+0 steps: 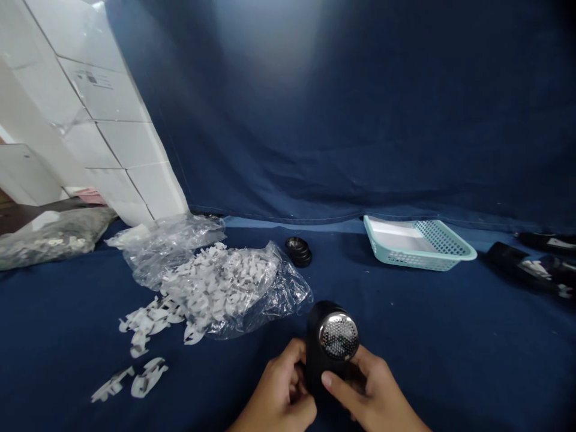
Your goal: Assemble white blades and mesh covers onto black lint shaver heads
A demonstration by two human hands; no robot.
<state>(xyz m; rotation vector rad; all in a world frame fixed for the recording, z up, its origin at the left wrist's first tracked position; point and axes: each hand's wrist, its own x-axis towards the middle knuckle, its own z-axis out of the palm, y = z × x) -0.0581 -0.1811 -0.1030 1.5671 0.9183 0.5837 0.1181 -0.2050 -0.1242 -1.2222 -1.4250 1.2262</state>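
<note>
A black fabric shaver (330, 336) with a round, shiny perforated metal head stands tilted up between my two hands, low in the middle of the head view. My right hand (375, 387) grips it from the right, with the thumb across its front. Closed against the left side of the body is my left hand (285, 384), its fingers curled; the tips are partly hidden behind the shaver. Small white plastic parts (220, 285) spill from a clear plastic bag (279, 300) left of my hands. Two loose white parts (148, 377) lie nearer, at the lower left.
Several black rings (298, 252) are stacked behind the bag. A light turquoise basket (423, 261) holds white sheets at the back right. More black shavers (531, 267) lie at the far right. White boxes (117, 138) rise at the left, beside a blue cloth curtain (351, 120).
</note>
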